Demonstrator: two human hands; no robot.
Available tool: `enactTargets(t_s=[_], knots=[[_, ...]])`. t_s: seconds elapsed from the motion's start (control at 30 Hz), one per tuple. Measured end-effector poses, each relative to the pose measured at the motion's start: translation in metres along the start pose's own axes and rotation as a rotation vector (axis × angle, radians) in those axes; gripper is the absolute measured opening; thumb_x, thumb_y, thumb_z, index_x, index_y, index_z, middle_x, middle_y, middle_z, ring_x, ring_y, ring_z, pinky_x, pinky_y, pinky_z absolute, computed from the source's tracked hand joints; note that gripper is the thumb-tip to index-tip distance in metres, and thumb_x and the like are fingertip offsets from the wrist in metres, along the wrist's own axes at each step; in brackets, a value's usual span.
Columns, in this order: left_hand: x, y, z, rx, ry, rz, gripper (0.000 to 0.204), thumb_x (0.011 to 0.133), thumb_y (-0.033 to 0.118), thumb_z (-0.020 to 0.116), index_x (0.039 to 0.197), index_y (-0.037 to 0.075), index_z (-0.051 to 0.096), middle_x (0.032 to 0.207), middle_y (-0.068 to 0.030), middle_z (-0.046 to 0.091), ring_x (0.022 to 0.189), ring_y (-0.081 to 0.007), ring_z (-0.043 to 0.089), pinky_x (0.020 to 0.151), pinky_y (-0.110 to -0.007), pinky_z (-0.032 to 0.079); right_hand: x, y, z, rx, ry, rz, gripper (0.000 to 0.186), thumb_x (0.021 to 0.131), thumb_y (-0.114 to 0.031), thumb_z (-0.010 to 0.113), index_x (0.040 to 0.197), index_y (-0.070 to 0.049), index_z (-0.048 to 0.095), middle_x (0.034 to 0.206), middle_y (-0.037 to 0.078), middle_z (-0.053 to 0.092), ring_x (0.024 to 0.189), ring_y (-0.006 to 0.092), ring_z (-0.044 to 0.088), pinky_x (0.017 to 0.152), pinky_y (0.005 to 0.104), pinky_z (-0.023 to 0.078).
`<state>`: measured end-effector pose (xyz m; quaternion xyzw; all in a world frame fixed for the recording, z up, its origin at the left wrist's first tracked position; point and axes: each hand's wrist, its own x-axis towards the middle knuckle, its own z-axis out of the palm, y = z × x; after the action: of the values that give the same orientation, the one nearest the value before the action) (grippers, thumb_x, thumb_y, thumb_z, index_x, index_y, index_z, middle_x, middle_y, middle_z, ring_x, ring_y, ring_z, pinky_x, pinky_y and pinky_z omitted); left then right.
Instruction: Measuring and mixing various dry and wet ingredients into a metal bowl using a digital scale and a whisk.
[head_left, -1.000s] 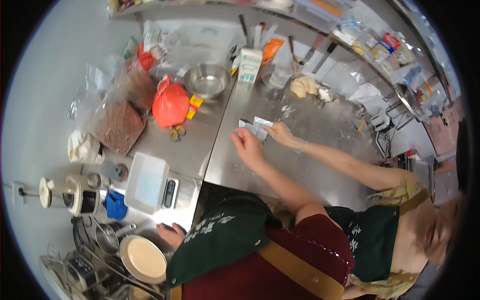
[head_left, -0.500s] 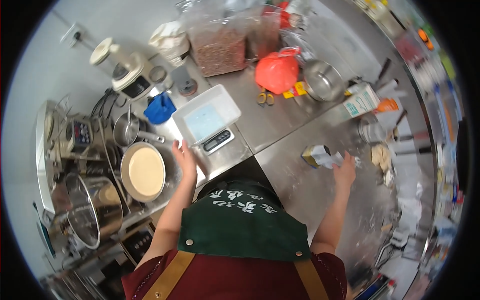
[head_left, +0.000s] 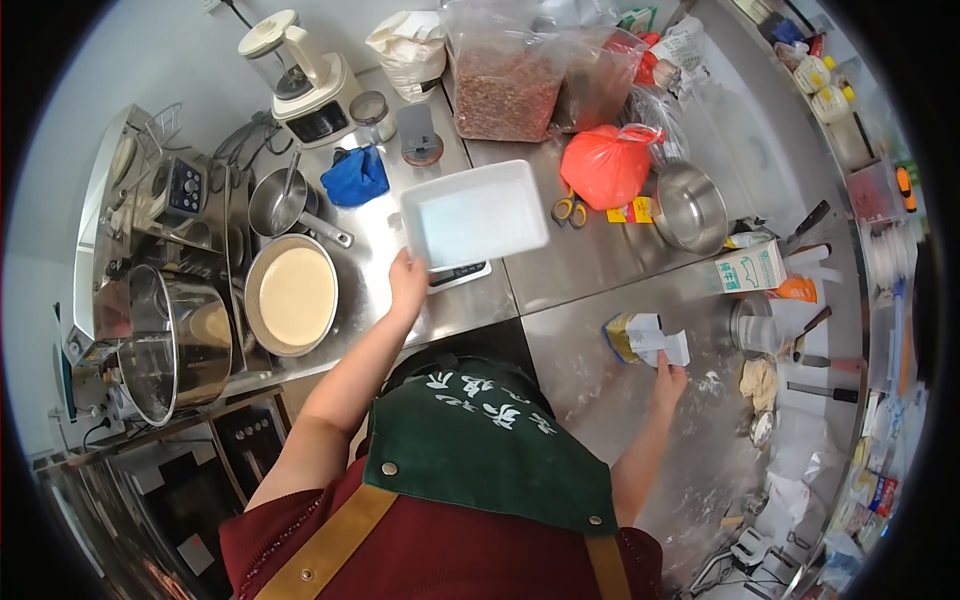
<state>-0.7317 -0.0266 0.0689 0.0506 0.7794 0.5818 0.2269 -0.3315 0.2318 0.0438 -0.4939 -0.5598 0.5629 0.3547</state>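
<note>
My left hand (head_left: 408, 284) grips the near left corner of a white rectangular tub (head_left: 525, 205). The tub's inside bottom looks pale blue; I cannot tell what makes it so. Under its near edge, a digital kitchen scale (head_left: 468, 275) shows only in part. Over the steel table on the right, my right hand (head_left: 668, 382) pinches the white flap of a small opened foil packet (head_left: 628, 338) with yellow and blue on it. To the left of my left hand stands a round pan (head_left: 292, 296) of smooth cream-coloured batter.
A saucepan (head_left: 282, 204), a blue cloth-like bundle (head_left: 355, 178) and a blender (head_left: 305, 85) stand at the back left. Beyond the tub are bags of brown grains (head_left: 508, 90), a red bag (head_left: 607, 165), scissors (head_left: 570, 210) and a steel bowl (head_left: 690, 208). A carton (head_left: 750, 268) lies right.
My left hand has come from beside the tub onto its corner, and the tub now covers more of the scale. The right hand has closed on the packet's flap. The whole view has shifted.
</note>
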Motion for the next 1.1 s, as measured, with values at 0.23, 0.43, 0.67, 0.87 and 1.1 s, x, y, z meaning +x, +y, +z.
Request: enactTargets(t_s=[0.23,0.43,0.67,0.87,1.1], knots=[[-0.022,-0.017,0.131,0.408,-0.215,0.171,0.02,0.071,0.007,0.048,0.082,-0.006,0.056,0.077,-0.0271,0.056,0.075,-0.0403,0.056,0.067,-0.046,0.045,-0.055,-0.04,-0.012,0.123,0.415,0.045,0.025,0.081,-0.013,0.057,0.095,0.008,0.056,0.09,0.011,0.058,0.077,0.0163,0.057,0.065,0.0288,0.048],[-0.04,-0.021,0.197,0.395,-0.289,0.165,0.03,0.078,0.015,0.046,0.099,-0.006,0.051,0.092,-0.0282,0.053,0.085,-0.0399,0.053,0.075,-0.044,0.044,-0.088,-0.069,-0.06,-0.012,0.449,-0.006,0.03,0.082,-0.017,0.058,0.087,0.012,0.057,0.087,0.012,0.059,0.074,0.0163,0.056,0.063,0.027,0.045],[-0.054,-0.031,0.083,0.089,-0.328,0.057,0.065,0.085,0.045,0.042,0.122,-0.007,0.033,0.122,-0.0256,0.04,0.114,-0.0324,0.04,0.096,-0.037,0.031,-0.067,-0.105,-0.012,-0.049,0.42,-0.098,0.033,0.081,-0.02,0.059,0.09,0.012,0.056,0.088,0.013,0.058,0.075,0.0177,0.056,0.063,0.0274,0.045],[-0.062,-0.063,-0.003,-0.393,0.21,-0.344,0.038,0.086,0.034,0.046,0.101,-0.001,0.046,0.083,-0.0084,0.051,0.069,-0.0145,0.053,0.061,-0.024,0.044,-0.042,-0.12,0.086,-0.064,0.034,-0.067,0.026,0.082,-0.01,0.055,0.094,0.012,0.055,0.091,0.013,0.059,0.078,0.0155,0.056,0.066,0.0254,0.046],[-0.074,-0.062,-0.051,-0.669,0.531,-0.36,0.039,0.086,0.037,0.047,0.097,0.001,0.038,0.086,-0.0092,0.047,0.066,-0.0147,0.053,0.056,-0.025,0.045,-0.014,-0.103,0.234,0.095,-0.178,-0.035,0.025,0.081,-0.012,0.056,0.094,0.01,0.056,0.089,0.01,0.059,0.076,0.0142,0.057,0.064,0.0281,0.047]])
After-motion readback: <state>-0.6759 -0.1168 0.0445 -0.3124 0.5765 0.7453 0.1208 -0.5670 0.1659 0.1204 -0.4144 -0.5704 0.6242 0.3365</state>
